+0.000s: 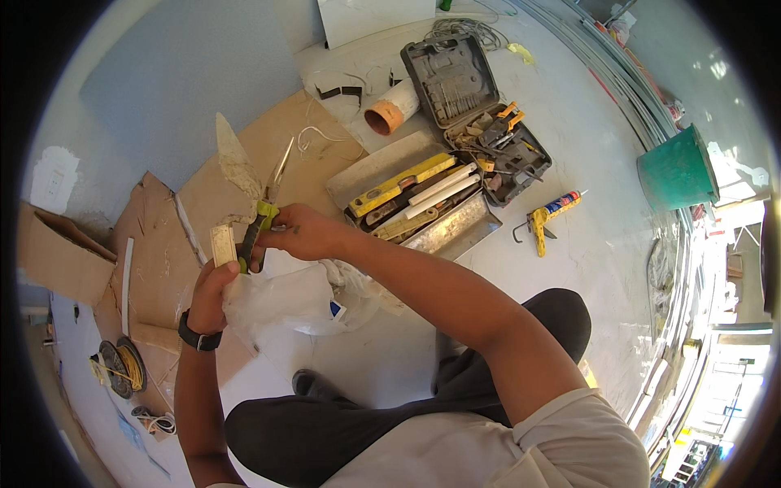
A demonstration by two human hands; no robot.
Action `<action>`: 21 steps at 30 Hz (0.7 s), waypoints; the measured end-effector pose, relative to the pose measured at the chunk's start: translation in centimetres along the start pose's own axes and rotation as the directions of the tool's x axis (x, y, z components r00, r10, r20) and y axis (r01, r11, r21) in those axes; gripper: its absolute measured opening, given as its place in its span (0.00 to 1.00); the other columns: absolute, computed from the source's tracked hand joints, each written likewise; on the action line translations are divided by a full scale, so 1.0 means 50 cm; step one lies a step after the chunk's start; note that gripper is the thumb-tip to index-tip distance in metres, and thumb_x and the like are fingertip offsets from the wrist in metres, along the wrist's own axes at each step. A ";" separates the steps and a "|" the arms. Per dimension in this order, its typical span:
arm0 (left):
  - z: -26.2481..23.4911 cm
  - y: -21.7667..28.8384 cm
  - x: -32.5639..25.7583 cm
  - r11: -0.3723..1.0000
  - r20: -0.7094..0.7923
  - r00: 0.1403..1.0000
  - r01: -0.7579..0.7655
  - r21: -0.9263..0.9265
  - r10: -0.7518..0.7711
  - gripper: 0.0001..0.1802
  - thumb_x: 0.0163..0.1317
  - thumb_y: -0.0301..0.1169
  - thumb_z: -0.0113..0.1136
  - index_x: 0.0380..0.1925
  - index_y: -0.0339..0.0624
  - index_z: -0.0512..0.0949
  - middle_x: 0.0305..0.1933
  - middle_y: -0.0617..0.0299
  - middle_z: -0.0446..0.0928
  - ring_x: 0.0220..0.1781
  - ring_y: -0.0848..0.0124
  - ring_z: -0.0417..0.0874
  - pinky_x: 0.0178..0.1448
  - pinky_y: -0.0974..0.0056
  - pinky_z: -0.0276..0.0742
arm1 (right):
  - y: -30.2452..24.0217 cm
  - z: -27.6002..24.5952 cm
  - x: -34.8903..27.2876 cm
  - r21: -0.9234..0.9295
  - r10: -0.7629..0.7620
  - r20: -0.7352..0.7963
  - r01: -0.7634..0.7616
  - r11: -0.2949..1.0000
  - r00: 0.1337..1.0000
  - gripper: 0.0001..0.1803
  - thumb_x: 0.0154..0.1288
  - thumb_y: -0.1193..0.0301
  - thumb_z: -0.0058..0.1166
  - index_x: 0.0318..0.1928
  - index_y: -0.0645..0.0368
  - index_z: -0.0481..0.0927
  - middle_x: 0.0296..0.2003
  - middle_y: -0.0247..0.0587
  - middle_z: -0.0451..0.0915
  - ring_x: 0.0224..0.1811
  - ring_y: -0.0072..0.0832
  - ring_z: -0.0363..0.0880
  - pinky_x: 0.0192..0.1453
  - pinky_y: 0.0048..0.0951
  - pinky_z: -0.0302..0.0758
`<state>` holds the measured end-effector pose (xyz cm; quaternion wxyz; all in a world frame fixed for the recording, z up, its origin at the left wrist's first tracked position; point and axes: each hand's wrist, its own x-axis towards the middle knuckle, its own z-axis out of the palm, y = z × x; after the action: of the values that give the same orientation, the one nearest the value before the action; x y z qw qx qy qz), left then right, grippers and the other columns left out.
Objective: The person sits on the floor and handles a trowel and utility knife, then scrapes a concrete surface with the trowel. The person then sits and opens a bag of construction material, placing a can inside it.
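The trowel (pixel 236 163) and the pliers (pixel 252 237) are raised side by side above the plastic bag (pixel 281 299). Work is judged to be under way: both tools are in use position; the amount left cannot be determined. Left hand (pixel 210 289): closed around the trowel's pale handle. Right hand (pixel 303 232): fingers bent around the pliers. Beyond, the toolbox (pixel 455 236) and tool case (pixel 451 77) lie open on the floor.

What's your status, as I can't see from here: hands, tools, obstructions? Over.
Left hand on pale-handled trowel. Right hand on green-and-black pliers, close beside it. Translucent plastic bunched near the hands, possibly in the way.
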<state>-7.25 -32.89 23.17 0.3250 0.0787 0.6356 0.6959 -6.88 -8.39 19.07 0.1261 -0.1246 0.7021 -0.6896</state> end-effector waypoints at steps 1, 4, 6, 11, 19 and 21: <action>0.010 0.001 0.014 0.999 0.012 1.000 0.000 0.051 -0.001 0.23 0.66 0.40 0.57 0.55 0.35 0.78 0.50 0.60 0.81 0.50 0.73 0.78 0.56 0.65 0.74 | 0.014 -0.014 -0.015 0.051 0.102 -0.086 -0.098 0.994 0.991 0.23 0.69 0.56 0.60 0.47 0.66 0.85 0.33 0.43 0.84 0.35 0.29 0.81 0.45 0.31 0.78; 0.016 -0.007 0.047 0.969 -0.084 0.987 -0.119 0.218 0.140 0.16 0.68 0.36 0.56 0.49 0.36 0.77 0.43 0.62 0.81 0.46 0.74 0.79 0.53 0.67 0.75 | 0.076 -0.038 -0.051 0.232 0.292 -0.339 -0.222 0.947 0.894 0.23 0.71 0.56 0.58 0.47 0.67 0.83 0.28 0.39 0.78 0.31 0.26 0.79 0.36 0.30 0.76; -0.002 -0.020 0.050 0.978 -0.143 0.974 -0.154 0.142 0.174 0.13 0.68 0.36 0.57 0.45 0.39 0.77 0.40 0.64 0.79 0.43 0.75 0.80 0.50 0.68 0.76 | 0.129 -0.065 -0.078 0.259 0.230 -0.570 -0.093 0.961 0.788 0.22 0.72 0.56 0.57 0.46 0.67 0.82 0.27 0.39 0.77 0.30 0.26 0.78 0.32 0.32 0.75; -0.080 -0.078 -0.006 0.980 -0.368 0.925 -0.149 -0.132 0.091 0.10 0.68 0.38 0.59 0.40 0.44 0.75 0.36 0.67 0.76 0.38 0.75 0.80 0.43 0.66 0.78 | 0.235 -0.185 -0.188 0.390 0.596 -0.689 -0.481 0.785 0.413 0.23 0.72 0.54 0.56 0.44 0.66 0.81 0.31 0.45 0.81 0.34 0.38 0.81 0.37 0.43 0.80; -0.165 -0.205 -0.112 0.979 -0.592 0.804 -0.158 -0.129 0.052 0.12 0.70 0.40 0.59 0.45 0.45 0.77 0.37 0.68 0.76 0.36 0.75 0.78 0.39 0.67 0.76 | 0.212 -0.250 -0.229 -0.027 0.719 -0.609 -0.915 0.403 0.335 0.34 0.69 0.43 0.55 0.55 0.63 0.82 0.48 0.54 0.85 0.42 0.46 0.86 0.37 0.48 0.85; -0.163 -0.217 -0.128 0.975 -0.606 0.793 -0.177 -0.135 0.060 0.12 0.70 0.40 0.59 0.45 0.45 0.77 0.38 0.68 0.76 0.37 0.76 0.78 0.40 0.67 0.74 | 0.173 -0.263 -0.206 -0.457 0.666 -0.561 -0.855 0.246 0.492 0.35 0.68 0.43 0.57 0.55 0.66 0.82 0.47 0.54 0.86 0.40 0.43 0.87 0.34 0.43 0.86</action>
<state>-2.72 -43.43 13.51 0.0692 -0.1357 0.6321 0.7598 -1.83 7.69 10.72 0.2996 0.2859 0.8807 -0.2300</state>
